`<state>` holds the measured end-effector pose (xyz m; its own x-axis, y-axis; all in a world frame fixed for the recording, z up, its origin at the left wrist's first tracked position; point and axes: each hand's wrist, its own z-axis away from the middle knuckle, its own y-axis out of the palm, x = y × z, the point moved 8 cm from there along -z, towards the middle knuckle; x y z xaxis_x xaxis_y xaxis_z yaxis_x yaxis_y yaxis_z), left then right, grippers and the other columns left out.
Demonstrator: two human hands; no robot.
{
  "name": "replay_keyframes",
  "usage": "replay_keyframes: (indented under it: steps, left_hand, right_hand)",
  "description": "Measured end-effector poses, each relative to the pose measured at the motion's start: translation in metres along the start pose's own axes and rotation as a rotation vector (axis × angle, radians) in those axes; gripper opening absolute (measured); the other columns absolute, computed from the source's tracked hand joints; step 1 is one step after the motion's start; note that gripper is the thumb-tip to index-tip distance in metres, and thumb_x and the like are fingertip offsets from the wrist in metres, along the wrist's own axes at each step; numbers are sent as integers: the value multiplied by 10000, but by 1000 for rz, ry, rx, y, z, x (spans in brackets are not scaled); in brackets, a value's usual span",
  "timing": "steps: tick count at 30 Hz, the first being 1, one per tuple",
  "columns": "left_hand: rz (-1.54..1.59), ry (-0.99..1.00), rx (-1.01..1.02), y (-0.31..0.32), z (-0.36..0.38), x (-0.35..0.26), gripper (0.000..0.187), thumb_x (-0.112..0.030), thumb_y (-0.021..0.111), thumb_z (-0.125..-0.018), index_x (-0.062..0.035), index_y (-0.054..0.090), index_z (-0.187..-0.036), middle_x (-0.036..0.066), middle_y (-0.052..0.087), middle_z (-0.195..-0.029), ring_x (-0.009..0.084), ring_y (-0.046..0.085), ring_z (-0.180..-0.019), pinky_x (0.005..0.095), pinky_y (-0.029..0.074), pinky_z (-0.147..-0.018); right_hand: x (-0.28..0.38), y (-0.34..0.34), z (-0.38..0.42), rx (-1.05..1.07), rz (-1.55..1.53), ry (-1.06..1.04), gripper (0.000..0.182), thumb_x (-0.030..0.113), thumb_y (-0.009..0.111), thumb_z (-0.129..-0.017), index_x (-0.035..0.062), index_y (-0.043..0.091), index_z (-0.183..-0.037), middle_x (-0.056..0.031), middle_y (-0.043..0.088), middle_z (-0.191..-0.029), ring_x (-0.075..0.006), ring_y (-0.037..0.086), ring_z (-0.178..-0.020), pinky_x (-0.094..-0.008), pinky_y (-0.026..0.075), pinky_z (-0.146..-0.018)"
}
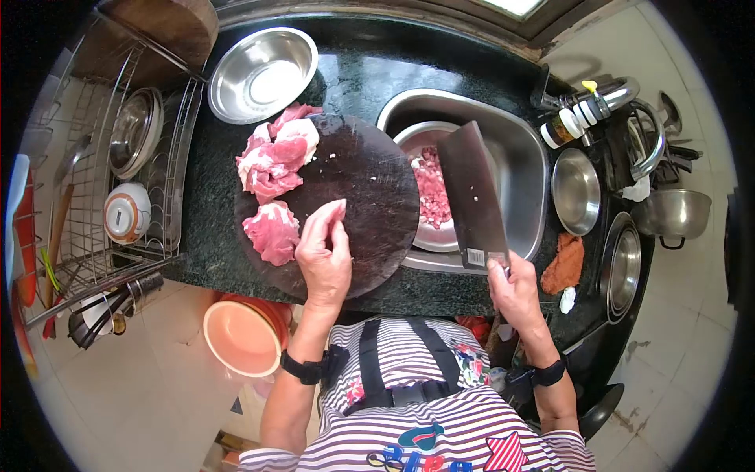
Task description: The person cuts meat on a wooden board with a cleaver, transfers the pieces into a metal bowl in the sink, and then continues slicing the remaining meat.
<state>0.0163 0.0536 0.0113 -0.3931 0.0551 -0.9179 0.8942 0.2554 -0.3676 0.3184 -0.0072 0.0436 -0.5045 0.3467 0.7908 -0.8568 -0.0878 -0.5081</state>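
Observation:
My right hand grips the handle of a wide cleaver, whose blade is over the sink and partly hides a metal bowl of chopped meat. My left hand is over the lower left of a round dark cutting board, its fingers curled and pressed together; whether anything small is between them I cannot make out. Just left of it lies a piece of raw meat on the board's edge. Above that piece, a larger pile of meat lies across the board's upper left edge.
An empty steel bowl stands behind the board. The sink is at the right, with a faucet, a small bowl and an orange cloth beyond. A wire dish rack stands left; an orange bucket is below the counter.

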Motion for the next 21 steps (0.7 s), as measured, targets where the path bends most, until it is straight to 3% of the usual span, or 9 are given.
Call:
replay_keyframes:
  steps: [1,2,4,9,11,12,13,15,21]
  left_hand:
    - [-127,107,22,2,-1,-13,258,69,568,-904,-5,665,-1131,129,694,-1071,201,675,-998,316,523,-897]
    - [-183,160,74,8,0,-16,304,85,570,-874,-16,660,-1146,141,685,-1106,266,658,-1053,355,503,-941]
    - [-250,225,187,20,5,-15,324,85,577,-850,-16,656,-1147,142,668,-1159,311,617,-1123,389,474,-994]
    - [-307,266,192,21,15,-18,330,71,616,-830,-22,658,-1144,131,650,-1215,313,553,-1213,414,448,-1030]
    - [-279,262,157,17,15,-19,324,70,618,-833,-23,662,-1140,129,652,-1212,310,561,-1203,411,452,-1024]
    - [-248,263,130,15,14,-21,319,69,621,-835,-24,665,-1137,126,654,-1210,307,569,-1193,409,457,-1018]
    - [-245,265,131,16,14,-22,319,69,621,-835,-24,665,-1137,126,654,-1210,307,569,-1193,409,457,-1018]
    - [-207,258,101,14,12,-24,314,73,627,-836,-27,673,-1130,121,660,-1196,302,588,-1165,396,474,-993]
    - [-219,280,87,8,12,-32,332,69,650,-823,-34,674,-1138,133,662,-1160,299,603,-1131,385,489,-958]
  right_hand:
    - [-6,-1,0,26,-71,75,156,111,558,-958,-23,558,-878,6,527,-623,-87,486,-466,-294,400,-444]
    - [-1,-3,-2,26,-71,75,156,111,558,-958,-23,558,-878,6,527,-623,-87,486,-466,-294,400,-444]
    - [-10,1,-2,58,-470,326,172,168,539,-982,7,553,-925,8,493,-610,-56,431,-416,-221,385,-375]
    - [-18,-5,0,47,-413,333,197,191,540,-984,11,562,-906,14,492,-621,-44,419,-410,-222,389,-377]
    - [-6,-14,0,-10,68,39,123,70,594,-908,-39,588,-966,-87,586,-653,-185,574,-501,-327,470,-493]
    - [-2,-13,3,-10,69,39,123,70,594,-908,-39,588,-966,-87,586,-653,-185,574,-501,-327,470,-493]
    - [18,-14,8,-68,229,-107,143,33,608,-868,-37,598,-993,-128,613,-696,-250,619,-580,-349,488,-551]
    - [42,-10,17,-129,416,-332,328,-24,667,-746,-24,612,-1069,-205,661,-837,-380,672,-768,-388,533,-648]
    - [41,10,29,-118,556,-418,490,-7,716,-677,-21,582,-1147,-191,669,-927,-365,676,-794,-413,559,-672]
